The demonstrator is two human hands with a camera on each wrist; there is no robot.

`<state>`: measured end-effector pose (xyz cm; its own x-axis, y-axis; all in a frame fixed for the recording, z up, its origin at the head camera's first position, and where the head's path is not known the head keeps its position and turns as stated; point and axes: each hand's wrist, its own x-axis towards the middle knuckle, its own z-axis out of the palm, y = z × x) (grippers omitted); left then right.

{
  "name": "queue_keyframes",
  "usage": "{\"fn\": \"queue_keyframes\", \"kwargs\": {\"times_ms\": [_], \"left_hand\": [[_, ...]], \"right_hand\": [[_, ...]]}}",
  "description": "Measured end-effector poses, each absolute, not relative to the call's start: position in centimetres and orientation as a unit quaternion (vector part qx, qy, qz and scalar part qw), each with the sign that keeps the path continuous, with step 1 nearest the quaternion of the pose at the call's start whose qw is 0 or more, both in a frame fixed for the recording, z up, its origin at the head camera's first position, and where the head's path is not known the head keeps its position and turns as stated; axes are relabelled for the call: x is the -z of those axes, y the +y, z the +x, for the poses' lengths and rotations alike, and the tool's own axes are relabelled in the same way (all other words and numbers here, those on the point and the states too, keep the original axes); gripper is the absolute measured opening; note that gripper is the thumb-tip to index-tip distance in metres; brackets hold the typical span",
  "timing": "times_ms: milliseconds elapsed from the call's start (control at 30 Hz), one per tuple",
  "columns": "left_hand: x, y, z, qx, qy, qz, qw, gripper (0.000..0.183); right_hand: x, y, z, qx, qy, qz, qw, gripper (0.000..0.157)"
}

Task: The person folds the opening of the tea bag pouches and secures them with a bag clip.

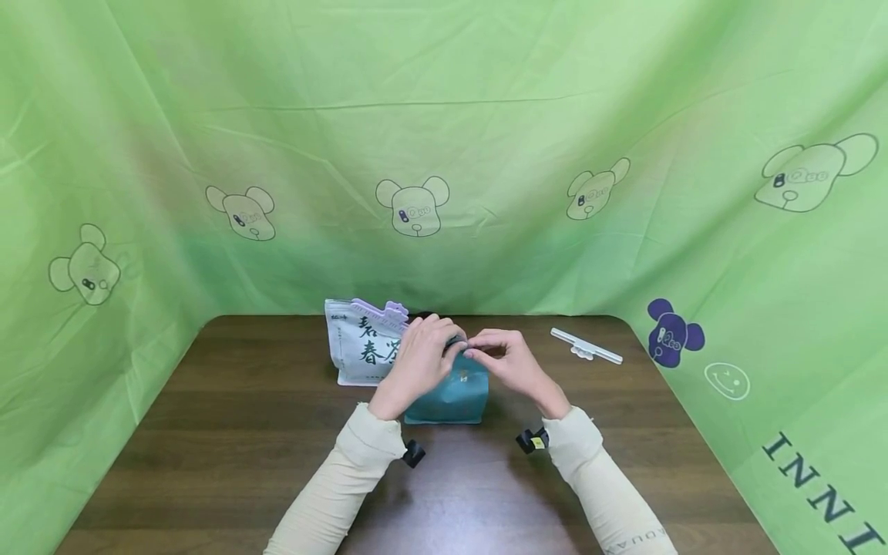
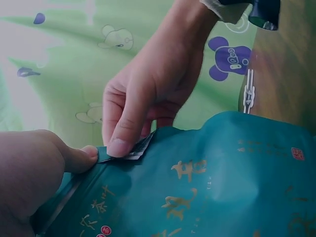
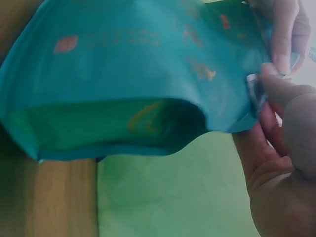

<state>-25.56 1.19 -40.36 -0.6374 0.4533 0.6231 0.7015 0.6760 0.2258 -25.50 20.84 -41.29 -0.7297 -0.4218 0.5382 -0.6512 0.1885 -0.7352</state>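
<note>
A teal tea pouch [image 1: 451, 402] with gold lettering stands upright on the table, both hands at its top. My left hand [image 1: 423, 353] pinches the top edge, its thumb showing near a flap in the left wrist view. At the right end of that edge, my right hand [image 1: 512, 362] pinches a folded corner flap [image 2: 143, 148] with a silvery inner side between thumb and fingers. The right wrist view shows the pouch's side gusset [image 3: 118, 123] bowed inward. Part of the top edge is hidden behind the fingers.
Behind and left of the teal pouch stands a white pouch [image 1: 354, 358] with dark lettering, a purple sealing clip [image 1: 378, 312] along its top. A white sealing clip [image 1: 586, 347] lies at the table's back right. Green cloth [image 1: 416, 116] hangs around the wooden table [image 1: 229, 432].
</note>
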Motion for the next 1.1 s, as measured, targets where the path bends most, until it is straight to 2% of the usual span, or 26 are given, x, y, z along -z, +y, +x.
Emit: {"fn": "queue_keyframes", "kwargs": {"times_ms": [533,867,1100], "left_hand": [[40.3,1.2,-25.4,0.230,-0.874,-0.329,0.273,0.004],[40.2,1.0,-25.4,0.249,-0.872,-0.331,0.261,0.005],[40.2,1.1,-25.4,0.247,-0.876,-0.323,0.260,0.004]], "right_hand": [[40.7,20.8,-25.0,-0.486,-0.776,0.380,0.129,0.017],[41.7,21.6,-25.1,-0.512,-0.789,0.317,0.123,0.008],[42.0,22.0,-25.1,-0.499,-0.781,0.354,0.126,0.011]]}}
